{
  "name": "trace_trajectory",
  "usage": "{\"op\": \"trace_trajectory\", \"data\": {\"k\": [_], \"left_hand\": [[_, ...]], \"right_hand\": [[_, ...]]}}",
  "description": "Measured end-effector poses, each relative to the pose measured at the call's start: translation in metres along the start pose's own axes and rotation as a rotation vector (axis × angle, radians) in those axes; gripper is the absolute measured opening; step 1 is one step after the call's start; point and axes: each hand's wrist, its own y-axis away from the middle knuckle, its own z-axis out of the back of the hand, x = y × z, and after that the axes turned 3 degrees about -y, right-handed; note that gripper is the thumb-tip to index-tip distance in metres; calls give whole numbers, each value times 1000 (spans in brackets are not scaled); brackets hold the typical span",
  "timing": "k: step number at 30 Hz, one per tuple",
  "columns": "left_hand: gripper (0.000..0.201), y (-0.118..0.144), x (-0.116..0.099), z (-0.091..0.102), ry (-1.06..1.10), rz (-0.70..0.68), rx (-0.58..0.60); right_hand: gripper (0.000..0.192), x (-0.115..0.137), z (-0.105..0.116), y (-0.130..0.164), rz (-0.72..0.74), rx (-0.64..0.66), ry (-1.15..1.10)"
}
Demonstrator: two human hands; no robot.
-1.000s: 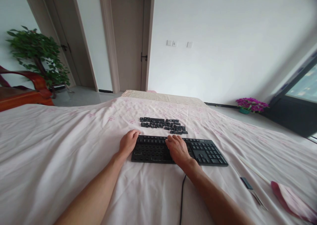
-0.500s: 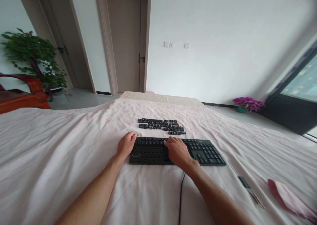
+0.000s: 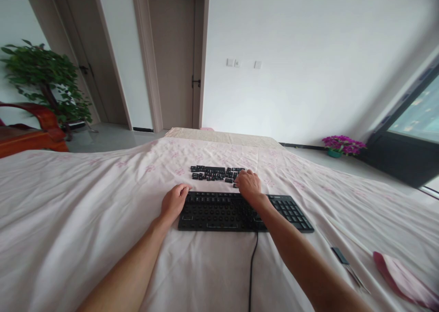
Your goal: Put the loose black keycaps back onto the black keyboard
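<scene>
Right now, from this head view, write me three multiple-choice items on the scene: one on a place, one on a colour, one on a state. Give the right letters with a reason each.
1. Where is the right hand?
A. on the loose keycaps beyond the keyboard
B. on the number pad
C. off the bed

2. What colour is the keyboard?
A. white
B. black
C. red

3. What state is the main block of the keyboard in?
A. fully capped
B. covered by a cloth
C. stripped of caps, bare sockets showing

Answers:
1 A: the right hand reaches past the far edge of the keyboard to the right end of the keycap pile.
2 B: body and remaining keys are black against the pale pink sheet.
3 C: round sockets show across the main block, while the left hand rests at its left end.
</scene>
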Motion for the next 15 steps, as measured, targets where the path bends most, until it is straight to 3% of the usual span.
{"op": "trace_trajectory", "data": {"k": [15], "left_hand": [[29, 0, 0, 0, -14, -27, -16]], "right_hand": [[21, 11, -8, -9, 86, 71, 122]]}}
